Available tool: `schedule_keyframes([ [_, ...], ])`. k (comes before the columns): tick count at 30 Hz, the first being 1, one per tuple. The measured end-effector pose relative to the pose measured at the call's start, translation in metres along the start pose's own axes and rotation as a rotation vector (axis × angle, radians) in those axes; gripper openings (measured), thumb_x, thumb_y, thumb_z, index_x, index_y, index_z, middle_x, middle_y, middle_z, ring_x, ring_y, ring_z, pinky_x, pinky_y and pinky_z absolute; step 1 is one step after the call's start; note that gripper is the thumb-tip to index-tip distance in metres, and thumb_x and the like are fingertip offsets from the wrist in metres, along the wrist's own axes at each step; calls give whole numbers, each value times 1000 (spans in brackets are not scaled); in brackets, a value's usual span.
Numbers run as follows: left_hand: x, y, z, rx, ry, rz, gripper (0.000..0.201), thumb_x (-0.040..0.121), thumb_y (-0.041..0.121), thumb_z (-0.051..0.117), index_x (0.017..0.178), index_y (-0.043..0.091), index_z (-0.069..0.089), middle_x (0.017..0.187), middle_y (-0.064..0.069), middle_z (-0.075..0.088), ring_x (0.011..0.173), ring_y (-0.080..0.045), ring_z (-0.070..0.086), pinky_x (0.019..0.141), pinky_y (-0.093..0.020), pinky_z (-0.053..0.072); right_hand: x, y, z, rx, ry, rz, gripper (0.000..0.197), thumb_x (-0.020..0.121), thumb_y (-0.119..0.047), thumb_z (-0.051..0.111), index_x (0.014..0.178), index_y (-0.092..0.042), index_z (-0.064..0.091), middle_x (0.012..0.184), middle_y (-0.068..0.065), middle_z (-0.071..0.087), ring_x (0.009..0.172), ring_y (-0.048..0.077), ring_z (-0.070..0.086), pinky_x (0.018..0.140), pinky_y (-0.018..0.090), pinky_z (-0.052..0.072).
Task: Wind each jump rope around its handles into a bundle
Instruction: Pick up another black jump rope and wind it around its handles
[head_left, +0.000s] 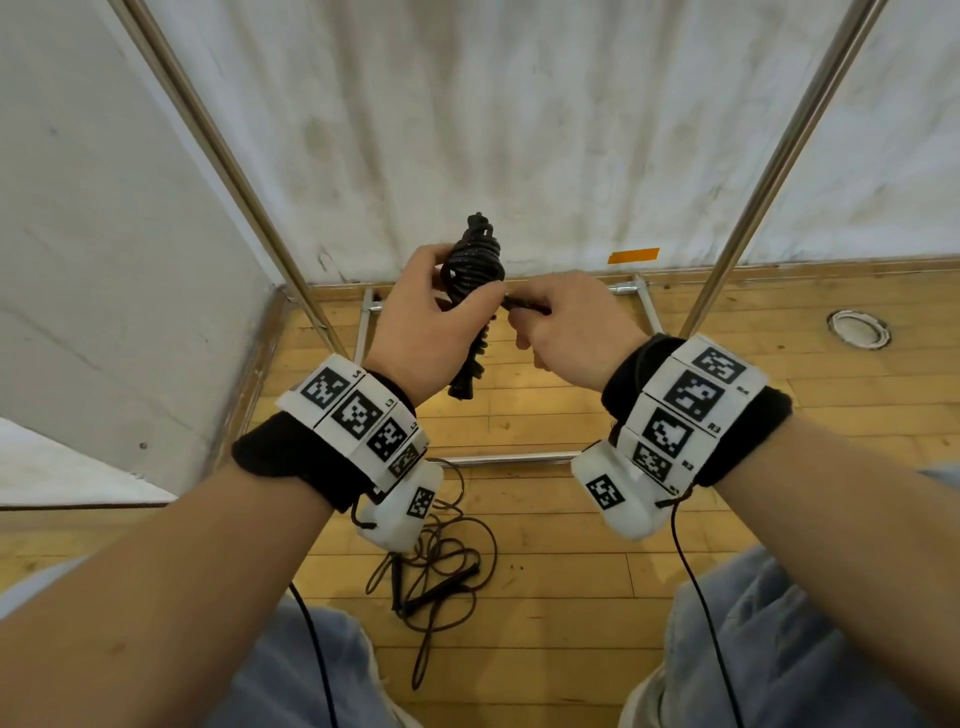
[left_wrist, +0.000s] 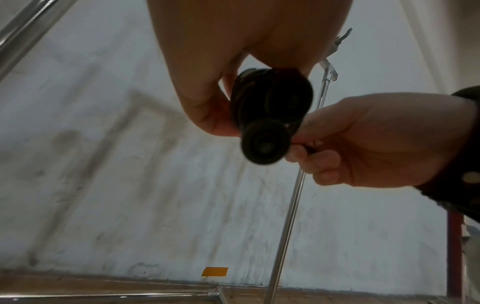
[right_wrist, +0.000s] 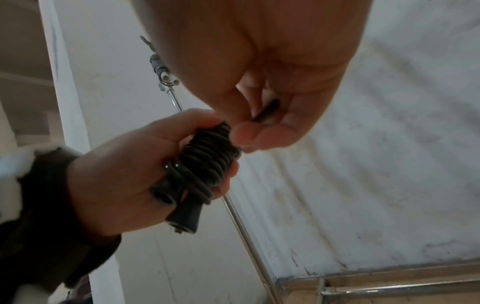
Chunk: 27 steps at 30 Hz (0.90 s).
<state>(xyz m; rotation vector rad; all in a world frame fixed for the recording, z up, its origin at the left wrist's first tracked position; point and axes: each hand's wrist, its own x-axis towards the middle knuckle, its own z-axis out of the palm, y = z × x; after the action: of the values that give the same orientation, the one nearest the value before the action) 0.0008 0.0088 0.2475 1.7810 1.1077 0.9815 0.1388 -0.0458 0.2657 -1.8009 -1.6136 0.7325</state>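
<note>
A black jump rope bundle (head_left: 474, 270), its cord coiled tightly around both handles, stands upright in front of me. My left hand (head_left: 434, 317) grips the bundle around its middle; the coils (right_wrist: 207, 162) and the handle ends (left_wrist: 265, 142) show below its fingers. My right hand (head_left: 561, 322) pinches the short loose end of the cord (right_wrist: 265, 113) right beside the bundle, between thumb and curled fingers. A second jump rope (head_left: 436, 577) lies unwound in a loose tangle on the wooden floor between my legs, its black handles crossing the loops.
Two slanted metal poles (head_left: 218, 150) (head_left: 779, 156) of a frame rise at left and right, with base bars (head_left: 498, 458) on the floor. A white wall (head_left: 519, 130) with an orange tape strip (head_left: 632, 255) stands ahead. A round floor fitting (head_left: 857, 328) sits at right.
</note>
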Motion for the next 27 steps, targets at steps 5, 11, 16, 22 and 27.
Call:
schedule_keyframes([
  [5, -3, 3, 4, -59, -41, -22, 38, 88, 25, 55, 119, 26, 33, 96, -10, 60, 67, -16, 59, 60, -38, 53, 4, -1, 1, -42, 107, 24, 25, 88, -31, 61, 74, -10, 62, 60, 2, 62, 44, 10, 50, 45, 20, 41],
  [11, -1, -2, 7, 32, -54, -7, 40, 95, 26, 47, 131, 20, 31, 97, 0, 54, 71, -9, 54, 58, -21, 40, 3, -5, 12, -213, 127, -131, 18, 96, -22, 46, 90, -14, 61, 79, -2, 57, 65, 8, 46, 52, 16, 29],
  [16, -4, 0, 8, -13, -146, 11, 45, 94, 15, 34, 137, 24, 28, 83, 5, 49, 61, -5, 46, 56, -23, 41, 5, -2, 7, -234, 122, -138, 25, 98, -15, 42, 110, -10, 63, 93, 6, 64, 79, 17, 53, 68, 24, 37],
  [22, -2, -1, 6, -74, -107, -13, 55, 90, 13, 61, 137, 22, 33, 95, 9, 55, 70, 3, 63, 58, -12, 50, 5, -1, -2, -98, 217, -87, 19, 93, -24, 53, 92, -12, 67, 82, 3, 68, 77, 20, 64, 78, 37, 53],
  [27, 0, 7, -3, -140, -162, -8, 39, 73, 9, 71, 102, 26, 52, 93, 6, 58, 84, -4, 60, 76, -22, 48, 6, -1, -7, 130, 351, -56, 10, 89, -25, 57, 83, -21, 65, 75, -11, 63, 77, 13, 66, 75, 28, 51],
])
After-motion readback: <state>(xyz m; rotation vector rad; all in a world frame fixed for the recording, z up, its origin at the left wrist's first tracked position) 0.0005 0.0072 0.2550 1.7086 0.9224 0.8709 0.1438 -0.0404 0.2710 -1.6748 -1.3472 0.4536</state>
